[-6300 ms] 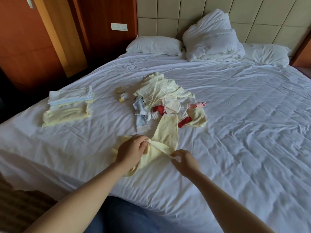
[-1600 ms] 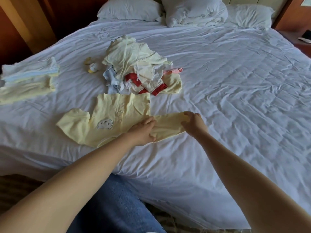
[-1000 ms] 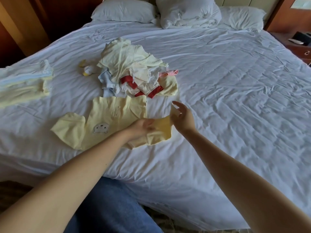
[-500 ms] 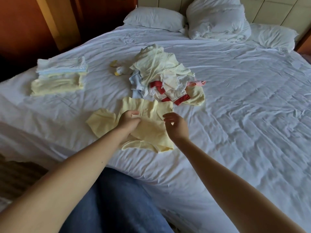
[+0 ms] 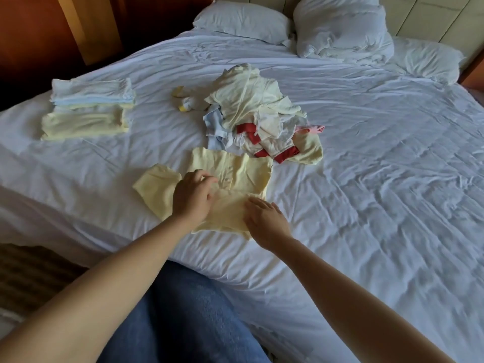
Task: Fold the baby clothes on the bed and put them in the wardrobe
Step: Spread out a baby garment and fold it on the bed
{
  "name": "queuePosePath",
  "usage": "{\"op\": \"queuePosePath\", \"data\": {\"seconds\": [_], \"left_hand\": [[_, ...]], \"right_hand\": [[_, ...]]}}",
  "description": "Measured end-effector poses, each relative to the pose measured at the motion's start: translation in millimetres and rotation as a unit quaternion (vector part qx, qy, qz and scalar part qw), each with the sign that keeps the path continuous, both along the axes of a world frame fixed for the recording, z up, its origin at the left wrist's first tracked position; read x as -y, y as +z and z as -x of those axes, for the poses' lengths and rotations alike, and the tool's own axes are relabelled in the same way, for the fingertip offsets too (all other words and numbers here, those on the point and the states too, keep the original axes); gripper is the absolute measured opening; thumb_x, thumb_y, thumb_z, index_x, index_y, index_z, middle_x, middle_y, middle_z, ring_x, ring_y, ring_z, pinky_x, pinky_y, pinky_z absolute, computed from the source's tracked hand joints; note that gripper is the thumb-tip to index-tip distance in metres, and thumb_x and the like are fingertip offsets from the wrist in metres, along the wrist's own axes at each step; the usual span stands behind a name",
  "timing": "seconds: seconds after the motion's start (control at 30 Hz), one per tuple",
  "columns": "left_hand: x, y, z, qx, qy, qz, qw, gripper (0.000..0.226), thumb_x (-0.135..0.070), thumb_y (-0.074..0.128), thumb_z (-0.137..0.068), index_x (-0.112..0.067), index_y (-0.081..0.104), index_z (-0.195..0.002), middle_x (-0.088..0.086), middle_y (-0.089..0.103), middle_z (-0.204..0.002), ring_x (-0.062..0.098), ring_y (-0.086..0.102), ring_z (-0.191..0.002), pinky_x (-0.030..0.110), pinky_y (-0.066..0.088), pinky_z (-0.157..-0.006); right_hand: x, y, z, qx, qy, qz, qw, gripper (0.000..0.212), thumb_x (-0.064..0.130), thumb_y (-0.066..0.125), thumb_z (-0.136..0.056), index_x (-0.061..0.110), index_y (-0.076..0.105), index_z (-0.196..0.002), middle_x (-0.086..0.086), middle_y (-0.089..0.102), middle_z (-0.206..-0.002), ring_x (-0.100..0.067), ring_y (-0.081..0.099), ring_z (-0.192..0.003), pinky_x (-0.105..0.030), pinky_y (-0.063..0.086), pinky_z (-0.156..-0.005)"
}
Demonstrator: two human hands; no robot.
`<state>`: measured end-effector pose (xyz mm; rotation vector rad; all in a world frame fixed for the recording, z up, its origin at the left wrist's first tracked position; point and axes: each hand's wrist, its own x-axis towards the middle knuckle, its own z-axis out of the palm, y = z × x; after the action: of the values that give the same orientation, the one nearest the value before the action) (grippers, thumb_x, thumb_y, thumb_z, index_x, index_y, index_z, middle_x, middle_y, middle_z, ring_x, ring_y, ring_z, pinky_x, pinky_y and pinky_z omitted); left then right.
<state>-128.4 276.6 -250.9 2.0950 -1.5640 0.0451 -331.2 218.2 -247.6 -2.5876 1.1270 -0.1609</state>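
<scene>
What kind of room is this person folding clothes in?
Probably a bedroom, perhaps a hotel room: a wide bed with a white wrinkled sheet, white pillows against a beige padded headboard, and dark reddish wooden wall panels alongside.

Folded stack (image 5: 89, 108) left of heap (image 5: 262, 113) on bed (image 5: 379, 179).

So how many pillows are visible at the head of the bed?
3: flat pillow at left, crumpled pillow in the middle, third pillow at right. Others may be hidden.
</scene>
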Motion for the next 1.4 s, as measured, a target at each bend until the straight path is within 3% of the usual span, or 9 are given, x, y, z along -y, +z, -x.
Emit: {"op": "queuePosePath", "data": {"seconds": [0.13,0.23,0.33,0.53,0.7,0.93,1.1,1.2,1.4], "left_hand": [[-8.5,-10.9,9.4,0.023,-0.137,-0.032,0.99,0.043,-0.01,0.062,-0.089,-0.013,0.06,-0.132,0.001,0.048,-0.146,0.023,0.046,-0.133,0.036,0.044,-0.104],[-11.2,-26.9,13.0,0.028,-0.126,-0.143,0.981,0.058,-0.043,0.021,-0.102,-0.017,0.025,-0.154,-0.002,0.012,-0.163,0.018,0.011,-0.15,0.032,0.011,-0.121],[-15.1,-43.7,12.7,0.08,-0.097,-0.193,0.973,0.078,-0.053,-0.015,-0.084,-0.019,-0.005,-0.154,0.001,-0.008,-0.163,0.014,-0.009,-0.15,0.029,-0.016,-0.117],[-13.7,-47.1,10.5,0.079,-0.099,-0.239,0.963,0.07,-0.055,-0.018,-0.084,-0.022,-0.02,-0.146,0.002,-0.02,-0.16,0.014,-0.02,-0.148,0.033,-0.017,-0.119],[-15.1,-29.9,7.9,0.027,-0.125,-0.276,0.952,0.059,-0.045,0.012,-0.105,-0.021,-0.009,-0.155,-0.004,-0.019,-0.161,0.009,-0.019,-0.147,0.031,-0.011,-0.121],[-70.3,-36.8,0.6,0.077,-0.144,-0.191,0.968,0.084,-0.058,-0.005,-0.084,-0.018,0.01,-0.156,-0.004,-0.002,-0.161,0.011,0.0,-0.15,0.022,-0.012,-0.115],[-94.7,-28.0,-25.7,0.082,-0.141,-0.009,0.987,0.04,-0.034,0.04,-0.094,-0.024,0.067,-0.122,-0.004,0.063,-0.129,0.017,0.056,-0.122,0.034,0.043,-0.105],[-106.0,-30.0,-42.9,0.097,-0.086,0.018,0.991,0.04,-0.031,0.043,-0.093,-0.022,0.064,-0.127,-0.004,0.058,-0.133,0.02,0.05,-0.124,0.035,0.044,-0.102],[-126.8,-49.5,-67.1,0.114,-0.027,-0.058,0.991,0.052,-0.04,0.039,-0.097,-0.018,0.047,-0.144,0.001,0.039,-0.153,0.022,0.027,-0.146,0.038,0.021,-0.118]], "right_hand": [[4.5,-0.6,-10.6,0.026,-0.007,0.044,0.999,0.046,0.024,0.04,-0.1,0.022,0.041,-0.146,0.004,0.035,-0.155,-0.014,0.025,-0.145,-0.034,0.013,-0.121],[8.4,-12.6,-11.8,-0.019,0.013,0.006,1.0,0.051,0.03,0.031,-0.103,0.022,0.025,-0.153,0.003,0.016,-0.162,-0.011,0.004,-0.15,-0.034,-0.001,-0.122],[10.0,-25.3,-3.0,-0.053,0.027,0.001,0.998,0.057,0.045,0.021,-0.104,0.027,0.006,-0.156,0.004,-0.002,-0.163,-0.01,-0.01,-0.149,-0.035,-0.009,-0.121],[13.5,-30.3,-4.0,-0.098,0.043,-0.006,0.994,0.064,0.061,0.018,-0.098,0.037,-0.004,-0.154,0.003,-0.014,-0.162,-0.012,-0.02,-0.147,-0.039,-0.011,-0.12],[16.8,-23.7,-7.0,-0.122,0.043,-0.035,0.991,0.064,0.058,0.02,-0.099,0.037,-0.005,-0.154,0.002,-0.015,-0.162,-0.013,-0.02,-0.147,-0.039,-0.011,-0.12],[-4.3,-18.7,4.0,-0.029,0.031,0.034,0.999,0.054,0.053,0.028,-0.095,0.037,0.038,-0.146,0.001,0.028,-0.158,-0.019,0.019,-0.147,-0.037,0.013,-0.12],[3.4,15.1,-32.4,0.004,0.066,0.063,0.996,0.024,0.031,0.06,-0.086,0.028,0.069,-0.108,0.007,0.062,-0.119,-0.017,0.056,-0.114,-0.036,0.044,-0.099],[-3.7,36.3,-74.8,0.024,0.127,0.039,0.991,0.03,0.027,0.058,-0.09,0.028,0.064,-0.119,0.009,0.059,-0.125,-0.012,0.052,-0.118,-0.03,0.048,-0.088],[-25.4,64.2,-173.4,-0.017,0.229,0.037,0.973,0.046,0.021,0.049,-0.097,0.033,0.046,-0.141,0.008,0.047,-0.145,-0.012,0.04,-0.134,-0.033,0.039,-0.105]]}}
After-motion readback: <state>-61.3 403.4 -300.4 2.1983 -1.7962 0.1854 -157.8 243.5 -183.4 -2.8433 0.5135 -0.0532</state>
